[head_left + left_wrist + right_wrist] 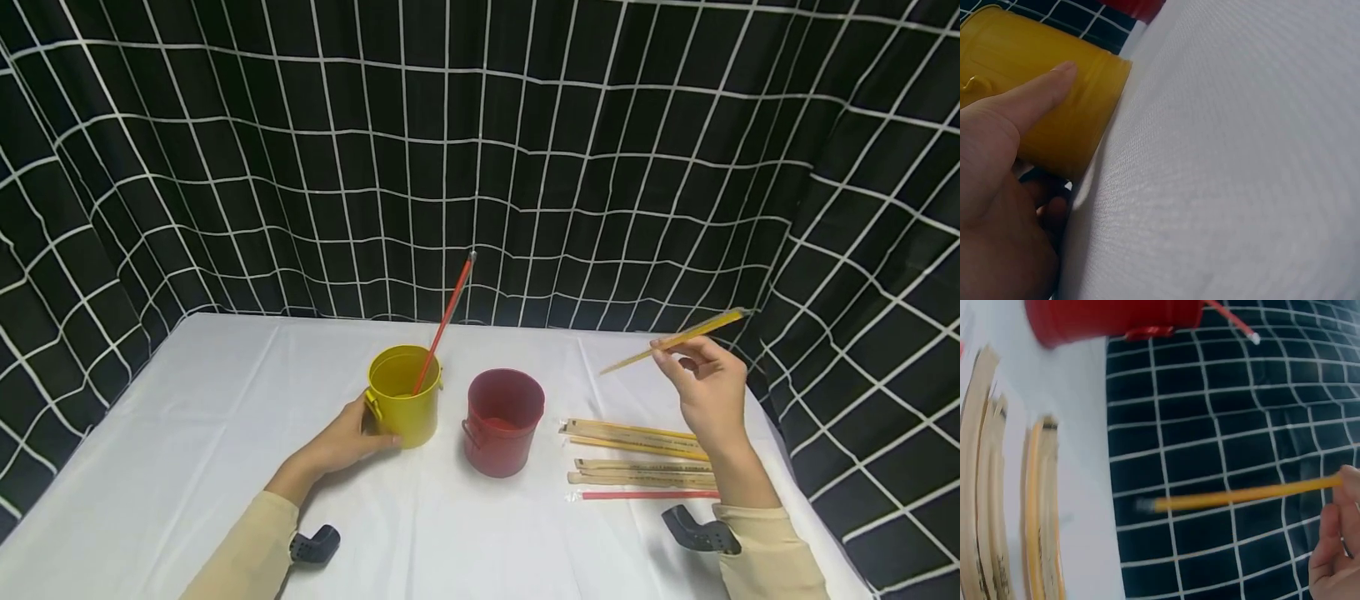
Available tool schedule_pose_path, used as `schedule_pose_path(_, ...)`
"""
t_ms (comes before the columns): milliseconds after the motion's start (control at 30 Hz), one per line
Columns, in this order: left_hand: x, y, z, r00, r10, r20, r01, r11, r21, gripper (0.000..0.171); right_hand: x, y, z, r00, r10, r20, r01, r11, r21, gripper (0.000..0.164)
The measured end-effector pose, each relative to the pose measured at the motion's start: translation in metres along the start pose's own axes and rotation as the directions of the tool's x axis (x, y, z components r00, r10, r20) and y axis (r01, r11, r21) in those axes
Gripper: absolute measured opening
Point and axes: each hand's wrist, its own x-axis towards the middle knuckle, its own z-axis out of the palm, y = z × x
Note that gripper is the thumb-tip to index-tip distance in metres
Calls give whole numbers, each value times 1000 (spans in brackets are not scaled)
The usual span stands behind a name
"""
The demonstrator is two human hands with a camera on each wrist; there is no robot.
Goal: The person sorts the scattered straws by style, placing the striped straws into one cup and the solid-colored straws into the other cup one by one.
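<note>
My left hand [337,443] holds a small yellow bucket [417,421] at its left side, thumb along the lower wall and the other fingers partly hidden behind it. The bucket stands upright on the white cloth. A red stick [450,312] with a clear end leans inside it, its top rising to the right. My right hand [716,396], raised over the table's right side, pinches a thin yellow stick [701,328] between thumb and fingertips. In the right wrist view the yellow stick [1229,496] ends in a blurred clear tip. Between the hands stands a red bucket [501,450].
Several yellow and tan sticks [637,475], some with printing, lie side by side under my right forearm. Nearest me in that row lies a pink-red stick [637,495] with a clear wrapper end. A black cloth with white grid lines [465,167] hangs around the table's back and sides.
</note>
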Motion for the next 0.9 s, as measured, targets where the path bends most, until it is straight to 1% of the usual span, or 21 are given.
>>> schedule_pose_path(67,0,1,0,1000,2,0,-2,1000,-2,90,1,-5,0,998,50,-36,-45,991,128,16)
schedule_pose_path(100,0,1,0,1000,0,2,0,1000,-3,90,1,-7,0,996,80,-49,-69,978,197,16)
schedule_pose_path(167,0,1,0,1000,1,6,-1,1000,-10,90,1,-10,0,990,127,-58,-105,949,297,15)
schedule_pose_path(267,-2,1,0,1000,6,8,-6,1000,-25,89,0,-13,0,984,173,-36,-146,909,390,14)
schedule_pose_path(433,-3,1,1,1000,10,7,-9,1000,-30,89,-2,-20,-1,978,208,34,-192,814,548,19)
schedule_pose_path(500,-3,1,2,1000,6,9,-5,1000,-28,89,-3,-22,-2,975,212,66,-210,783,586,21)
schedule_pose_path(567,-3,0,2,1000,-3,9,3,1000,-31,89,-4,-25,-1,972,214,94,-226,760,609,22)
schedule_pose_path(767,-3,0,2,1000,3,7,-3,1000,-25,88,-5,-33,1,967,214,140,-252,706,662,26)
schedule_pose_path(833,-2,1,2,1000,3,6,-3,1000,-21,88,-6,-38,3,966,213,146,-256,704,662,26)
schedule_pose_path(900,-2,2,1,1000,-11,8,11,1000,-21,89,-7,-42,5,965,215,149,-259,707,658,26)
